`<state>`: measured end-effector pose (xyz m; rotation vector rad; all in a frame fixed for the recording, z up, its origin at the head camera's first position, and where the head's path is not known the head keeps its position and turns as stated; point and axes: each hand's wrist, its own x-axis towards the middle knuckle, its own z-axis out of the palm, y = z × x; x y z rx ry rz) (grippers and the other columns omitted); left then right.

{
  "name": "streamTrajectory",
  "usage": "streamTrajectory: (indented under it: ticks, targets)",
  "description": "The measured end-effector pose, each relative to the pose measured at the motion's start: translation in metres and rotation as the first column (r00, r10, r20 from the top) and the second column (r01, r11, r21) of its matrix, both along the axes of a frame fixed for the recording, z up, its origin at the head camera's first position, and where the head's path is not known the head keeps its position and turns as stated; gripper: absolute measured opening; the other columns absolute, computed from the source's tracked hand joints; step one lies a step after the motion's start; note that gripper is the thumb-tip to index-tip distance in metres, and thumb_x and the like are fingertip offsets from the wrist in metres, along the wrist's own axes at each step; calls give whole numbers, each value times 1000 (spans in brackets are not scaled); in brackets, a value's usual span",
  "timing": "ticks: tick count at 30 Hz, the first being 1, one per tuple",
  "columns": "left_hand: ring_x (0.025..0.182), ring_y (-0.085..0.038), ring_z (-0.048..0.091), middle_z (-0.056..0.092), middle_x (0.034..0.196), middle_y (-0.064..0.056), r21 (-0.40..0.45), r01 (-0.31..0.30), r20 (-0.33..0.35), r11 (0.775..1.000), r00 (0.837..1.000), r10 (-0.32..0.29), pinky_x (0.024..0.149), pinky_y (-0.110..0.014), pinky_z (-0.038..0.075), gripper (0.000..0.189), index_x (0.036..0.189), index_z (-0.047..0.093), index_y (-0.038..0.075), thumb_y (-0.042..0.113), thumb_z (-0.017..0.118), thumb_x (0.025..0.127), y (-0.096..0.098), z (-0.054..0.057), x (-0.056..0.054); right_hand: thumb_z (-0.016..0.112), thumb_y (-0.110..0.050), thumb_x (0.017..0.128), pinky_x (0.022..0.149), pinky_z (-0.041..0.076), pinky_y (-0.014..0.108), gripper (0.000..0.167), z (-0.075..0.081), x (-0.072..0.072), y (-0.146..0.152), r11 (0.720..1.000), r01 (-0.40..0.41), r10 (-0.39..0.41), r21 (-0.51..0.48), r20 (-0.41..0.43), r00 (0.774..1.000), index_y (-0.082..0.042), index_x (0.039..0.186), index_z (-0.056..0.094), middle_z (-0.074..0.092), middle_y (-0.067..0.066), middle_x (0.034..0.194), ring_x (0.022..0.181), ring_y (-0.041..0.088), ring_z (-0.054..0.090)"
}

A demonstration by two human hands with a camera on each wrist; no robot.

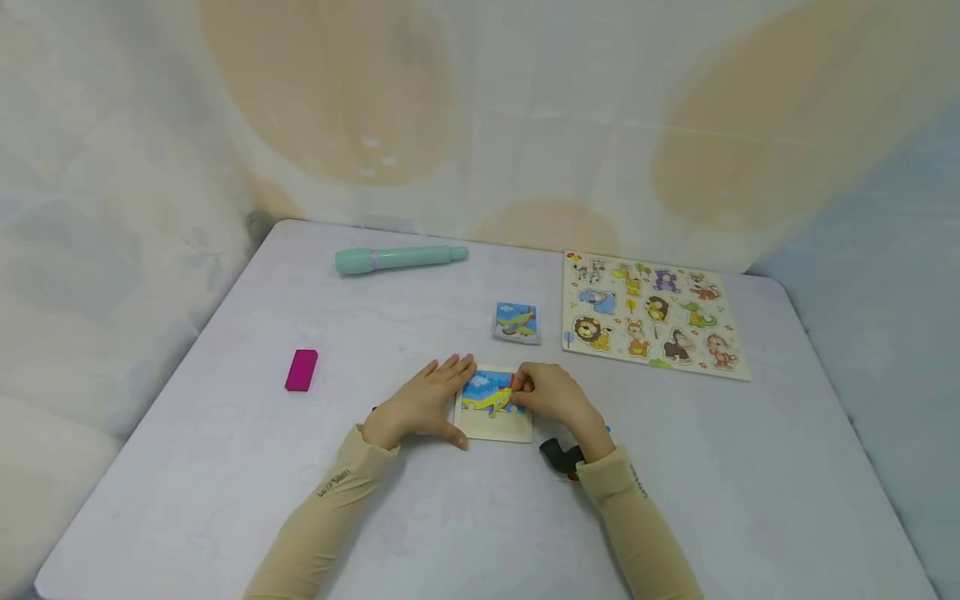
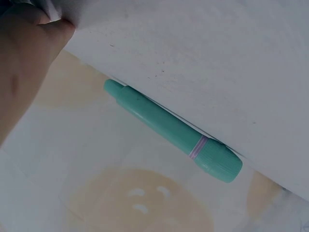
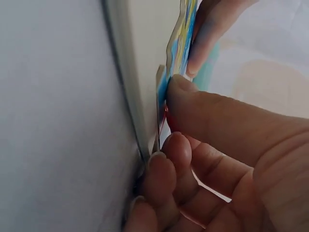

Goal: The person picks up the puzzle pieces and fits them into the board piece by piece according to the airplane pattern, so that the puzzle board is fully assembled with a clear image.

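Wooden, half-filled, the plane puzzle lies on the counter, the spread left hand at its edge, the right hand's grip pinching a red-edged piece, apparently for fitting, which would call for aligning, then pressing.

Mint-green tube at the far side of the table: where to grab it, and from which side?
Probably mid-barrel on the mint-green tube, right of the lilac band, pinched across its width. Come from above and the near side: it lies flat, lengthwise left to right, with the curtain behind it. The barrel is slimmer than the left end.
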<state>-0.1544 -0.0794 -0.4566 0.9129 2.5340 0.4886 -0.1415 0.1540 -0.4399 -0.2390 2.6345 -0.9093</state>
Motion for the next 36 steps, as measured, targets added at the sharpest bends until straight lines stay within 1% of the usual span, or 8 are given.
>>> streamTrajectory:
  ticks: [5,11,18,22,27,30,32,36]
  targets:
    - [152,-26,9,12,164,-7,-2,5,6,1000,1000,-5,124,-49,8,121,155,20,7,51,85,63,0,-2,1,68,-19,90,64,43,25,13,-2,3,20,995,-45,49,-94,39,998,-8,98,66,62,3,82,73,14,53]
    - [152,-26,10,13,164,-7,-7,-10,-5,1000,1000,10,124,-48,8,122,154,21,7,50,87,62,-1,-3,2,63,-24,94,81,51,32,23,-3,14,54,994,-61,66,-90,48,997,-8,109,66,68,6,104,93,17,59]
    - [152,-26,9,11,164,-7,-1,-9,-1,1000,1000,9,124,-48,7,122,155,19,7,50,86,63,-2,-2,2,66,-20,92,69,47,22,20,-1,46,77,992,-55,64,-117,76,995,-7,108,66,64,1,91,82,14,54]
    - [152,-26,9,12,164,-7,-3,-16,-7,1000,1000,16,124,-48,7,122,155,20,7,50,86,63,-3,-1,2,71,-17,87,75,50,21,23,-1,64,83,991,-58,63,-117,35,997,-10,108,66,66,-2,94,86,12,57]
    - [152,-26,8,10,164,-7,-11,-13,3,1000,1000,13,124,-48,7,121,155,18,7,51,86,64,-4,0,2,80,-15,78,76,49,22,40,-1,85,79,989,-97,96,-109,-13,995,-10,114,64,65,-3,101,87,10,54]
    - [152,-25,8,10,164,-6,-25,-26,-3,999,1000,26,124,-47,7,122,155,18,7,51,86,63,-5,0,2,81,-13,76,77,50,22,44,-1,89,72,985,-142,139,-97,-39,989,-8,116,64,64,-1,107,88,9,53]
    - [152,-25,8,10,164,-5,-27,-32,-6,999,999,32,124,-46,7,122,155,18,7,51,86,63,-5,1,1,81,-10,76,76,49,21,42,-1,89,67,988,-138,134,-75,-45,990,-9,114,65,64,-1,108,87,8,52]
    - [152,-26,8,10,164,-7,-7,-18,-1,1000,1000,18,124,-47,6,122,155,18,7,51,86,64,-5,1,1,77,-2,77,68,46,21,33,0,86,61,995,-88,87,-47,-8,996,-7,107,65,61,-1,95,81,10,49]
